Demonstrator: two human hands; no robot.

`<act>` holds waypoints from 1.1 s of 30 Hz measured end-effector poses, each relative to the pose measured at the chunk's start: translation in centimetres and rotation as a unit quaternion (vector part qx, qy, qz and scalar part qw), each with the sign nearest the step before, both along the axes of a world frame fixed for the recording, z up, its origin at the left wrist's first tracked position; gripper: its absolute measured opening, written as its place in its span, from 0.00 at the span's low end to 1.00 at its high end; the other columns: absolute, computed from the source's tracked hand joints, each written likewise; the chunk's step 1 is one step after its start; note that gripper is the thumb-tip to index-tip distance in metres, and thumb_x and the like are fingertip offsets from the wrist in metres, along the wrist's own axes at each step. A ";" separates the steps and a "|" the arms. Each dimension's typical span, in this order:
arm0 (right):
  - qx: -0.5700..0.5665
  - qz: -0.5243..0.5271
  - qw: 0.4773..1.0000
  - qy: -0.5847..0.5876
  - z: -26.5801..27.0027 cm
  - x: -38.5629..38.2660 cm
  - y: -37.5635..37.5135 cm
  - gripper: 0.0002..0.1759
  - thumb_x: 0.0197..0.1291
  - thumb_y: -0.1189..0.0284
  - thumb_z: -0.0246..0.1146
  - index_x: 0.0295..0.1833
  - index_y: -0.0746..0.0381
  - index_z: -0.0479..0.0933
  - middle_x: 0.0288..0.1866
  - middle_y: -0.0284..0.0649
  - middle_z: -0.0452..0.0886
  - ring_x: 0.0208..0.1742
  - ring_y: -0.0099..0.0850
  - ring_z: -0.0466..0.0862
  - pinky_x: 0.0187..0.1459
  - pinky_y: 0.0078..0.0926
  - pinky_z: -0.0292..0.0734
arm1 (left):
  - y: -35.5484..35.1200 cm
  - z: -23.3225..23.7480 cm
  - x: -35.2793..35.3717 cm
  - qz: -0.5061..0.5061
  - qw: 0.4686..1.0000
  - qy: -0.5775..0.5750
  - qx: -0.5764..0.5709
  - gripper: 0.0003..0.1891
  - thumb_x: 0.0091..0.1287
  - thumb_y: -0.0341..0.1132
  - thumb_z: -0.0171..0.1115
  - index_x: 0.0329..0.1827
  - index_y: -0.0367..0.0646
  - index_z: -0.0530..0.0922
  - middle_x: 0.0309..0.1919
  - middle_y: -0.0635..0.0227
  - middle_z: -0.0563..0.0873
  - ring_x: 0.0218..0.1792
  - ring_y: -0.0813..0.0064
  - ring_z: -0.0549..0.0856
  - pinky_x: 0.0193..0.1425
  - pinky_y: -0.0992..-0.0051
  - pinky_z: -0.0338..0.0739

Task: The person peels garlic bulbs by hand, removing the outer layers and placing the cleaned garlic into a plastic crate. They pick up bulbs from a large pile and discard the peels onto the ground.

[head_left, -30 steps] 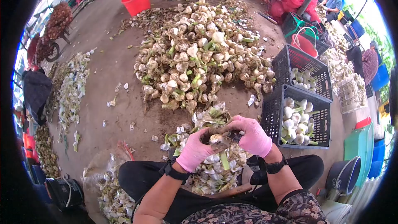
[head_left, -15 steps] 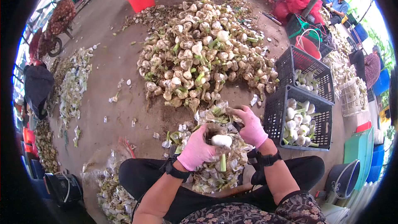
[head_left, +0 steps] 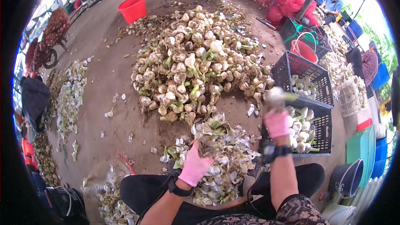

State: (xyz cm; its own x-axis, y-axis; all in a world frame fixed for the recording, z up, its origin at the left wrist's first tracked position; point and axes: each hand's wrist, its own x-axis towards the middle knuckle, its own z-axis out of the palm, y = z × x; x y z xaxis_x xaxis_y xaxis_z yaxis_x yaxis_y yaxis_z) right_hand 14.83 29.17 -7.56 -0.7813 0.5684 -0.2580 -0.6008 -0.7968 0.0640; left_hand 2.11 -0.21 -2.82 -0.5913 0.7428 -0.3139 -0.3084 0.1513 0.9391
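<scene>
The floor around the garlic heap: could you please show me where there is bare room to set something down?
Mostly bare floor lies between the garlic heap and the strip of peelings at left. It's crowded at right by black crates, and near the left hand by husks.

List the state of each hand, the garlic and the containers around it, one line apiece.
Right hand: gripping a bulb, both blurred
Left hand: half-curled at the peelings, grip unclear
Peelings: loose, heaped
Pile: heaped, soiled bulbs
Near crate: open-topped, holding cleaner bulbs
Far crate: open-topped, holding cleaner bulbs
Red bucket: upright, contents hidden
</scene>
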 end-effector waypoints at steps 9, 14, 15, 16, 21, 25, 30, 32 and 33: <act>0.654 0.129 0.497 -0.556 -7.9 -12.2 1.7 0.25 0.48 0.87 0.54 0.55 0.65 0.78 0.49 0.42 0.84 0.50 0.30 0.83 0.54 0.23 0.74 | 0.1 -1.8 0.1 -0.041 0.997 -0.006 -0.064 0.28 0.57 0.19 0.61 0.63 0.34 0.66 0.50 0.62 0.79 0.53 0.76 0.79 0.60 0.77 0.74; 0.701 0.228 0.311 -0.600 -15.8 -19.3 -1.2 0.25 0.52 0.74 0.60 0.58 0.61 0.74 0.52 0.50 0.81 0.53 0.47 0.81 0.54 0.36 0.75 | 0.5 0.1 -1.3 -0.077 0.981 0.068 -0.165 0.33 0.48 0.23 0.62 0.62 0.30 0.66 0.54 0.54 0.78 0.56 0.65 0.79 0.64 0.71 0.69; 0.660 0.287 0.297 -0.627 -14.1 -20.0 -2.9 0.28 0.52 0.74 0.59 0.63 0.58 0.69 0.55 0.49 0.79 0.54 0.47 0.80 0.55 0.38 0.75 | 0.8 0.1 -0.9 -0.036 0.989 0.021 -0.141 0.33 0.51 0.33 0.67 0.63 0.36 0.68 0.56 0.55 0.78 0.56 0.63 0.79 0.64 0.66 0.69; 0.697 0.219 0.245 -0.638 -14.8 -20.2 -4.2 0.32 0.51 0.75 0.59 0.65 0.56 0.65 0.55 0.50 0.79 0.55 0.46 0.80 0.55 0.38 0.75 | 0.9 0.0 -0.5 0.005 0.993 -0.025 -0.115 0.34 0.54 0.43 0.71 0.64 0.42 0.69 0.58 0.55 0.79 0.56 0.61 0.80 0.65 0.61 0.68; 0.702 0.200 0.294 -0.617 -16.3 -18.0 -4.7 0.31 0.47 0.81 0.58 0.62 0.58 0.68 0.45 0.53 0.81 0.49 0.51 0.80 0.50 0.41 0.75 | 0.9 0.0 -0.8 -0.050 0.984 0.077 -0.155 0.31 0.52 0.33 0.65 0.62 0.35 0.68 0.52 0.52 0.80 0.55 0.59 0.79 0.61 0.65 0.71; 0.672 0.138 0.443 -0.578 -17.9 -14.6 -5.8 0.21 0.46 0.83 0.57 0.50 0.63 0.74 0.38 0.55 0.81 0.44 0.49 0.82 0.46 0.35 0.75 | 0.5 0.5 -0.8 -0.105 0.952 0.193 -0.215 0.34 0.47 0.26 0.62 0.62 0.28 0.66 0.53 0.46 0.78 0.58 0.55 0.78 0.64 0.69 0.69; 0.584 0.156 0.620 -0.500 -14.2 -9.3 -9.8 0.18 0.47 0.87 0.58 0.48 0.69 0.75 0.44 0.38 0.82 0.46 0.27 0.80 0.52 0.22 0.73 | 0.1 -1.1 -1.0 -0.074 0.980 0.118 -0.142 0.34 0.47 0.30 0.65 0.61 0.31 0.68 0.54 0.44 0.74 0.56 0.47 0.75 0.62 0.63 0.69; 0.423 0.216 0.768 -0.430 -9.0 -7.9 -10.6 0.16 0.52 0.84 0.61 0.49 0.67 0.76 0.43 0.38 0.82 0.46 0.24 0.80 0.50 0.21 0.73 | 0.3 -0.9 -1.6 -0.038 0.940 0.296 -0.167 0.35 0.47 0.28 0.64 0.64 0.34 0.67 0.58 0.42 0.71 0.61 0.45 0.71 0.67 0.62 0.65; 0.429 0.253 0.760 -0.417 -6.2 -7.1 -10.5 0.12 0.58 0.82 0.61 0.49 0.66 0.76 0.45 0.37 0.82 0.46 0.23 0.80 0.48 0.18 0.74 | 0.4 -0.8 -1.8 -0.033 0.936 0.308 -0.165 0.37 0.47 0.26 0.63 0.66 0.36 0.65 0.61 0.42 0.69 0.63 0.44 0.68 0.69 0.61 0.63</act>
